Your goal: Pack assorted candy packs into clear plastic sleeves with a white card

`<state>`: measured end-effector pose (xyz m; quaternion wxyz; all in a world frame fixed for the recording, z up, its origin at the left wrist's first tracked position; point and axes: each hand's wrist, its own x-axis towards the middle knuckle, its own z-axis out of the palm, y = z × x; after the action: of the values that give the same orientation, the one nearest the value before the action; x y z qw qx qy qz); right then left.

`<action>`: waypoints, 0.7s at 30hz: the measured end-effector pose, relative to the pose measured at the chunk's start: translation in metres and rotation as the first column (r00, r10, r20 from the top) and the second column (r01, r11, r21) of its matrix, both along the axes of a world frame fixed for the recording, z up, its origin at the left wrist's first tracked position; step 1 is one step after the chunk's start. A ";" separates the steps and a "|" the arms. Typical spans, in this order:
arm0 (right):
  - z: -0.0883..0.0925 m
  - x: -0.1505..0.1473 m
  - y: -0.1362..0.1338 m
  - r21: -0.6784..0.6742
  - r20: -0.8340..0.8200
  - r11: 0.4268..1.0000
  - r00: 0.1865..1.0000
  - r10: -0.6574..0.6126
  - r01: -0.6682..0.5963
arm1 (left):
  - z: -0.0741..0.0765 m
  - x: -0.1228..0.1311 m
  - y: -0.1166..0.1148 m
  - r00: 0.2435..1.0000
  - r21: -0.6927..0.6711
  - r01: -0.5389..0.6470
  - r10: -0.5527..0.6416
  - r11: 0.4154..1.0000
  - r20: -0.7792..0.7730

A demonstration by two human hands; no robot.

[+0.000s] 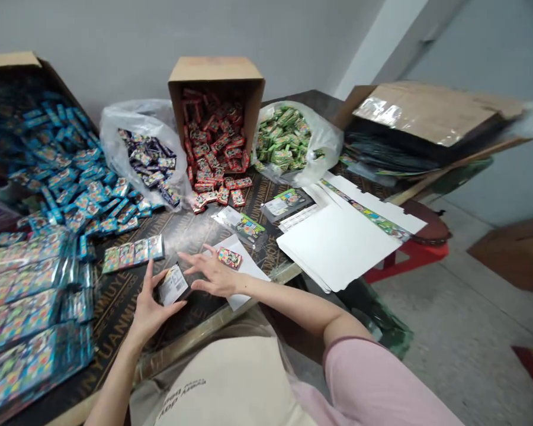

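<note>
My left hand (153, 305) grips a small dark packet with a white printed label (174, 286) between thumb and fingers, low over the table's front edge. My right hand (217, 274) reaches in from the other side, fingers stretched and apart, the fingertips close to the packet; whether they touch it I cannot tell. Just beyond the right hand, a small red candy pack (230, 258) lies on a white sheet (249, 267). A row of colourful small packs (133, 253) sits behind my left hand. A clear printed bag (244, 226) lies flat farther back.
Stacked wrapped packs (22, 319) fill the left side, beside a heap of blue packs (84, 195). Behind stand a bag of purple packs (148, 160), a carton of red packs (215, 127) and a bag of green packs (286, 139). White cardboard sheets (342, 242) overhang the right edge.
</note>
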<state>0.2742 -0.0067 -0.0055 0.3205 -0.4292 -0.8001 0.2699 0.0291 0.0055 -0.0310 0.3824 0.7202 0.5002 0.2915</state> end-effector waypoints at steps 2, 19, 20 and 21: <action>0.001 0.033 0.021 0.035 -0.020 0.983 0.984 -0.178 0.179 | -0.012 -0.002 0.004 0.995 0.040 0.007 -0.002 0.999 -0.104; -0.041 0.426 0.262 -0.026 -0.026 0.149 0.148 -0.989 0.989 | -0.062 -0.011 -0.002 0.744 0.304 0.278 -0.004 0.911 -0.668; -0.046 0.431 0.265 -0.032 -0.042 0.167 0.166 -0.985 0.985 | -0.061 -0.011 -0.003 0.739 0.291 0.276 -0.009 0.916 -0.674; -0.051 0.433 0.267 -0.026 -0.038 0.190 0.189 -0.981 0.981 | -0.060 -0.012 -0.003 0.735 0.281 0.273 -0.011 0.920 -0.678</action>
<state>0.7077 0.2599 -0.0563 0.4382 -0.8332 -0.3372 0.0124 0.0176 0.0023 -0.0912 0.0616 0.8704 0.4831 0.0724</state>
